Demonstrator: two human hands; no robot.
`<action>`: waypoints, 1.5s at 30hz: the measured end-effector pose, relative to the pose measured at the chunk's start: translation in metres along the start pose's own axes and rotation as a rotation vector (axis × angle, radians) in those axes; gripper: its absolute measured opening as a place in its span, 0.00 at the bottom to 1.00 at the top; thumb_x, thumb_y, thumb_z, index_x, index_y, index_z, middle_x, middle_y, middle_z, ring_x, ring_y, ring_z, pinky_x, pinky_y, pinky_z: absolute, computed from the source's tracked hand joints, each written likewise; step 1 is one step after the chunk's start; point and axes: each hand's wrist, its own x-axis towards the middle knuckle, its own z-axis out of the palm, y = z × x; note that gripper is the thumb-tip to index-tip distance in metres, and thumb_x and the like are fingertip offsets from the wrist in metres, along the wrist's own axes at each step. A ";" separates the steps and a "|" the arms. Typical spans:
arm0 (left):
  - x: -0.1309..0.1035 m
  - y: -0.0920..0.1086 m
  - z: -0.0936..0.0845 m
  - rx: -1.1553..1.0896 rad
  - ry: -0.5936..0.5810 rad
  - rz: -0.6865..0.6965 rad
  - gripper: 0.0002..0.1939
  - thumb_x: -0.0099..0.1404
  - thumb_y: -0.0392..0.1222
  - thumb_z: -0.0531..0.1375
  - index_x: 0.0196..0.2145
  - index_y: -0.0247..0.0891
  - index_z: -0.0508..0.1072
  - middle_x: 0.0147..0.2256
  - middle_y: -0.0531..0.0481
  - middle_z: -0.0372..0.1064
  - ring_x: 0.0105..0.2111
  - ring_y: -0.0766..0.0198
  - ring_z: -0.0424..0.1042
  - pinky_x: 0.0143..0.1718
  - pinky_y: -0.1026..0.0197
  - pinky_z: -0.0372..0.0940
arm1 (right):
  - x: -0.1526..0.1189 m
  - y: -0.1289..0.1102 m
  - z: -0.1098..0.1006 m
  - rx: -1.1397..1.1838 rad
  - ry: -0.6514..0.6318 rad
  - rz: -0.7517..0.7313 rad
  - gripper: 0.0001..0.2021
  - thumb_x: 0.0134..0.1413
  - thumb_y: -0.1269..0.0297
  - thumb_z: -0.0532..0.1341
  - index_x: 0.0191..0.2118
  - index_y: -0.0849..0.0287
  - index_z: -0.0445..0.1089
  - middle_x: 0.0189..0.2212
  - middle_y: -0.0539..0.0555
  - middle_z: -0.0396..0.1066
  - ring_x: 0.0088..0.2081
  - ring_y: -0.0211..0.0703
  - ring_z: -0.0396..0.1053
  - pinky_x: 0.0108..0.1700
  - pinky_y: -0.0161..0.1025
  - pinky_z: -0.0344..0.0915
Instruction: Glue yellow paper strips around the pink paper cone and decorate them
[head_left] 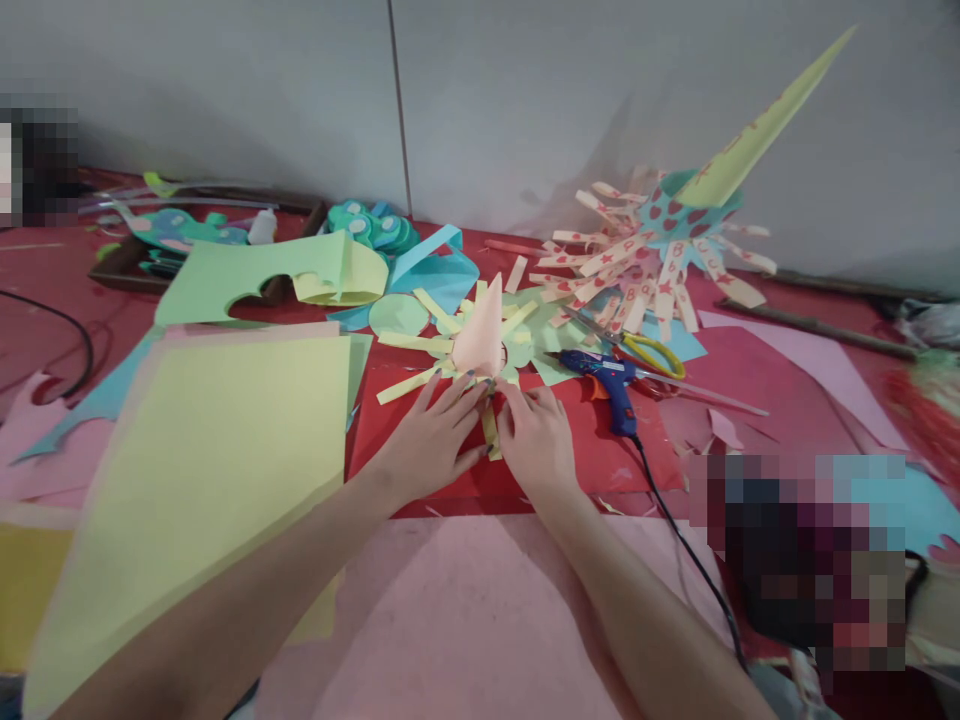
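A pale pink paper cone (480, 335) stands at the centre of a flower-like paper craft with yellow strips (409, 385) radiating from it. My left hand (431, 440) lies over its near side, fingers stretched and apart, with the fingertips at the cone's base. From the other side, my right hand (541, 440) reaches the same spot with the index finger extended and the other fingers curled. Its grip on the craft's near edge is partly hidden. Beneath lies a red sheet (622, 465). A blue glue gun (611, 385) rests to the right.
Yellow-handled scissors (652, 355) lie behind the glue gun, whose cord runs toward me. A finished-looking cone craft (697, 215) with printed strips stands at the back right. Yellow sheets (217, 450) cover the left. Green cut paper (247, 275) overlaps a dark tray (120, 268) against the wall.
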 end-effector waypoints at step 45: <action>-0.004 -0.002 -0.002 0.020 0.101 0.032 0.20 0.69 0.43 0.47 0.57 0.35 0.59 0.61 0.41 0.53 0.61 0.55 0.52 0.61 0.45 0.50 | 0.002 0.021 -0.023 2.532 -0.583 -0.015 0.34 0.63 0.46 0.40 0.08 0.58 0.46 0.01 0.43 0.40 0.07 0.28 0.37 0.13 0.30 0.39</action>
